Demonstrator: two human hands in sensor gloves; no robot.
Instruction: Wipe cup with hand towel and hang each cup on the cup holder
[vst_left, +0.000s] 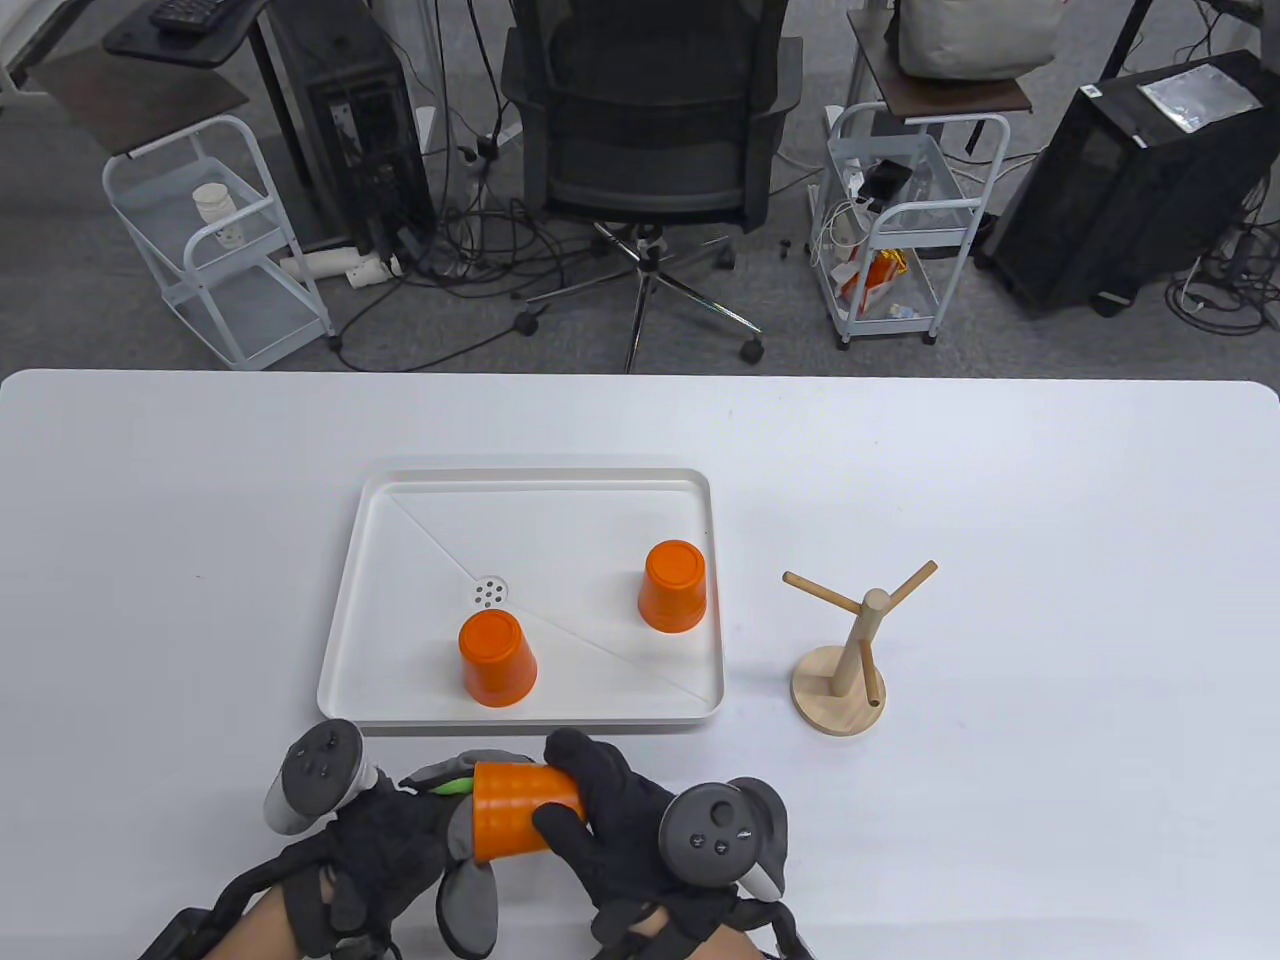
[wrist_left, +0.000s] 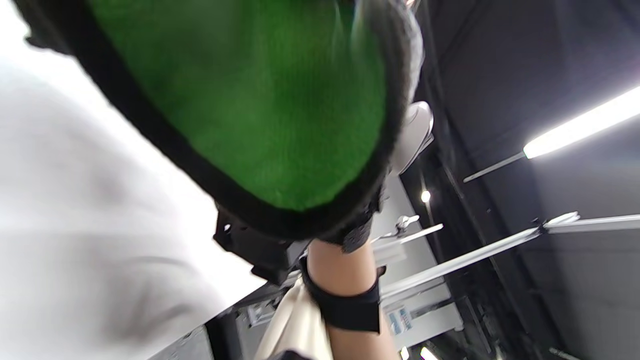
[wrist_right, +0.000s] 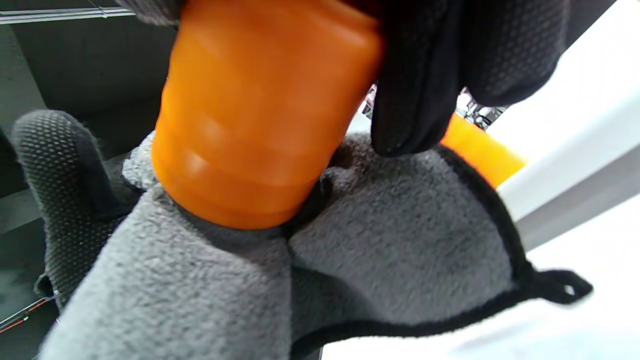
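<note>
An orange cup (vst_left: 520, 808) lies sideways at the bottom centre of the table view, just above the tabletop (vst_left: 1050, 800). The right hand (vst_left: 625, 820) curls its grip round the cup's upper end. The left hand (vst_left: 385, 840) grips a grey-and-green towel (vst_left: 465, 880) against the cup's open end. Above them a white tray (vst_left: 540, 490) holds two more cups (vst_left: 497, 660), upside down. To the tray's right, apart from it, stands the wooden holder (vst_left: 848, 670).

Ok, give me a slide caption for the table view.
Right hand grips an orange cup while left hand wipes it with a grey towel.
</note>
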